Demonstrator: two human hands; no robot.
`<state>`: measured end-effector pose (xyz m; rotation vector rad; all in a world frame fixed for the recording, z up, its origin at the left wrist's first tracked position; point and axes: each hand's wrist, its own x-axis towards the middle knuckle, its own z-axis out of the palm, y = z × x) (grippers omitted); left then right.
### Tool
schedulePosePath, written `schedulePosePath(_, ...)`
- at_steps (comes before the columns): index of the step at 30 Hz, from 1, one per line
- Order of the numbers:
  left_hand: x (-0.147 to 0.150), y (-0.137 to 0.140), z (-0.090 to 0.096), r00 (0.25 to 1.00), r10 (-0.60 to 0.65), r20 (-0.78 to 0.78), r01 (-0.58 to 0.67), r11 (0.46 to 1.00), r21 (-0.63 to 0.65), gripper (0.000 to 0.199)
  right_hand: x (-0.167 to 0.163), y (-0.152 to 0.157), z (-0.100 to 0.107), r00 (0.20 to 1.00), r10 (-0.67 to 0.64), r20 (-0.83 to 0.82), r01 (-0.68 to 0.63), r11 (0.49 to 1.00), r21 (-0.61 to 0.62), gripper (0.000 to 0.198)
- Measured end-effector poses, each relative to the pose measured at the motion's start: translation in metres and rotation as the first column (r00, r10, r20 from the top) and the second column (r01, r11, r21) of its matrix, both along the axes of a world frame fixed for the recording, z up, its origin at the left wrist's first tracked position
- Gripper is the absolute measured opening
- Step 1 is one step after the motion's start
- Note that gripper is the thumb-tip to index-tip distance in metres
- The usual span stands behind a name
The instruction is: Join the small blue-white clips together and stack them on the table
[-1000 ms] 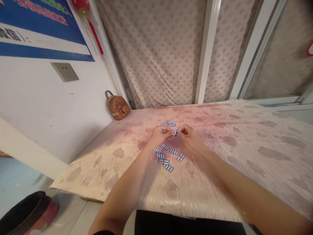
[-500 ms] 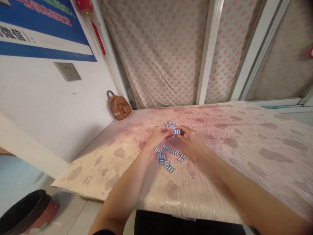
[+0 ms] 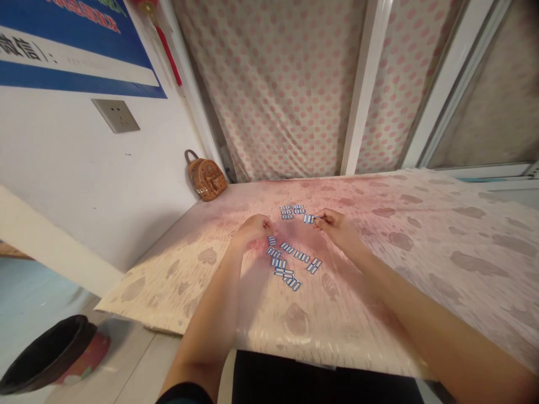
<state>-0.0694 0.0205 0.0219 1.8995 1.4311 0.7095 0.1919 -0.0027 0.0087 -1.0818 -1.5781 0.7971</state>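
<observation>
Between the thumb and fingers of my right hand is a small flat white piece with blue borders, a striped strip, held at its right end just above the table. My left hand is apart from it, further left, its fingers curled in and nothing visible in them. Just below those fingers lies a similar strip, the top one of a slanting chain of several overlapping strips. Another short row of strips slants to its right. Beyond my hands sits a neat cluster of strips.
A patterned cloth covers the table. At its far left corner a small brown backpack leans by the wall. A black-and-red bin stands on the floor at left. Behind the table hangs a dotted curtain.
My left hand has let go of the strip and drawn back to the left. My right hand keeps the strip and has shifted slightly right, uncovering the far cluster.
</observation>
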Motion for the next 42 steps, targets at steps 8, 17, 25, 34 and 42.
schedulePosePath(8,-0.01,0.003,-0.013,1.0,-0.014,-0.015,0.012,0.988,-0.155,0.015,0.001,0.0,0.002,1.0,-0.011,-0.011,0.011,1.0,-0.002,0.017)
schedulePosePath(17,0.015,0.007,0.001,0.931,0.058,0.359,-0.054,0.998,-0.022,0.012,-0.001,-0.002,0.007,0.997,0.009,-0.071,-0.011,1.0,-0.029,0.018)
schedulePosePath(25,0.056,-0.008,-0.002,0.702,0.155,0.695,-0.119,0.988,-0.1,0.022,-0.003,-0.002,0.005,0.991,0.047,-0.125,-0.05,0.999,-0.017,0.019)
schedulePosePath(34,0.077,-0.025,0.005,0.673,0.147,0.725,-0.093,0.989,-0.114,0.015,-0.012,-0.016,0.013,0.993,0.033,-0.112,-0.034,0.999,-0.008,0.014)
schedulePosePath(42,0.089,-0.028,0.001,0.602,0.114,0.79,-0.057,0.993,-0.1,0.014,-0.012,-0.017,0.01,0.998,-0.014,-0.062,0.015,1.0,0.024,0.012)
